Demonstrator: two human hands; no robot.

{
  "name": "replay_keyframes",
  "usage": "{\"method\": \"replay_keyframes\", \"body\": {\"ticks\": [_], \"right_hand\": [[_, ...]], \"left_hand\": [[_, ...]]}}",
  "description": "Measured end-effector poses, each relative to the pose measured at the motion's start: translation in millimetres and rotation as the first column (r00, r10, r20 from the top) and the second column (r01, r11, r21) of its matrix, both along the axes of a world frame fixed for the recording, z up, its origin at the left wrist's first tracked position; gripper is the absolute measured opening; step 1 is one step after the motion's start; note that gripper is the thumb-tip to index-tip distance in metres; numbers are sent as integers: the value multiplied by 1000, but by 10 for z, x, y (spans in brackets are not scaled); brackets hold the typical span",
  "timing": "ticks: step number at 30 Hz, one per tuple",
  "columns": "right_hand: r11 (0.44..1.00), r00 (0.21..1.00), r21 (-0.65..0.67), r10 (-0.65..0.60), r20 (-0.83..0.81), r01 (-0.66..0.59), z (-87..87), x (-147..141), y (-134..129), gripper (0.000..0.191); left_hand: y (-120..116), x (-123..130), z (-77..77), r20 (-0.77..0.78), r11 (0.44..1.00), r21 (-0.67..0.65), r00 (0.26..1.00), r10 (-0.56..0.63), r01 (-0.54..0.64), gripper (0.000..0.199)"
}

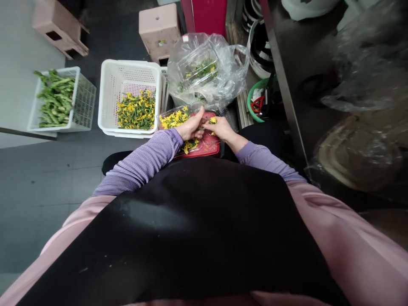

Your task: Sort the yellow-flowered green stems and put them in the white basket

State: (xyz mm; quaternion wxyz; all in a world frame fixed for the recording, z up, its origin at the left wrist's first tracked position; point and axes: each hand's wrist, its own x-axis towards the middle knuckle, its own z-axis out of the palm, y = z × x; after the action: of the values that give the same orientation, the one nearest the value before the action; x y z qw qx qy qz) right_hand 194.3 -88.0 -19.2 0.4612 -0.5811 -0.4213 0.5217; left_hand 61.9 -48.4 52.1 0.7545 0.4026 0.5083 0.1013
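Note:
My left hand and my right hand are close together over a red tray at my lap. A small yellow-flowered green sprig is pinched in my right fingers. My left fingers are curled in and the thumb points up; what they hold, if anything, is hidden. Beside my left hand a clear plastic box contains yellow flowers. More yellow flowers lie on the tray under my left wrist.
Left of the tray stands a white basket with yellow-flowered sprigs, and farther left a white basket of green stalks. A clear plastic bag with boxed greens sits ahead. Pink stools, a green basin and a metal table edge surround me.

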Motion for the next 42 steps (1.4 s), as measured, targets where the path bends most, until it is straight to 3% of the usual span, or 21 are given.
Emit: {"method": "replay_keyframes", "body": {"ticks": [5,9,14,18,23,26,28,30,33,34,36,38,42], "right_hand": [[997,995,39,-67,76,65,117,128,31,16],[996,967,81,-64,247,45,115,215,63,17],[991,945,122,-88,314,52,64,282,90,16],[986,973,128,-128,190,105,77,284,86,20],[996,963,-25,-89,-254,86,151,148,26,35],[993,889,-116,-71,-453,21,213,120,-3,35],[988,845,-152,-106,-524,30,261,155,-5,31],[982,808,-184,-131,-575,29,305,205,2,27],[974,775,-227,-130,-618,-17,348,240,15,23],[970,771,-240,-128,-624,-33,354,236,17,23],[962,769,-266,-126,-627,-59,356,218,16,23],[954,777,-291,-131,-616,-71,346,200,7,25],[938,819,-341,-146,-555,-64,300,173,-35,30]], "left_hand": [[39,-159,-32,-15,1000,-12,1000,-6,6,47],[-2,-226,-32,-55,995,89,998,-33,37,28],[-41,-179,44,-86,975,199,993,-79,95,23],[-56,-141,82,-145,948,282,984,-107,145,23],[-92,-61,112,-216,870,411,956,-197,272,28],[-25,-124,98,-371,758,510,899,-233,407,41],[40,-261,60,-574,640,505,780,-252,579,48],[62,-436,3,-794,481,420,568,-216,770,44],[-45,-644,-95,-941,142,260,283,-183,955,22],[-106,-681,-127,-957,33,228,231,-176,973,21],[-223,-706,-181,-975,-101,189,174,-141,977,24],[-292,-691,-217,-982,-131,175,163,-97,976,26],[-223,-652,-208,-972,-55,220,215,-95,974,25]]}}
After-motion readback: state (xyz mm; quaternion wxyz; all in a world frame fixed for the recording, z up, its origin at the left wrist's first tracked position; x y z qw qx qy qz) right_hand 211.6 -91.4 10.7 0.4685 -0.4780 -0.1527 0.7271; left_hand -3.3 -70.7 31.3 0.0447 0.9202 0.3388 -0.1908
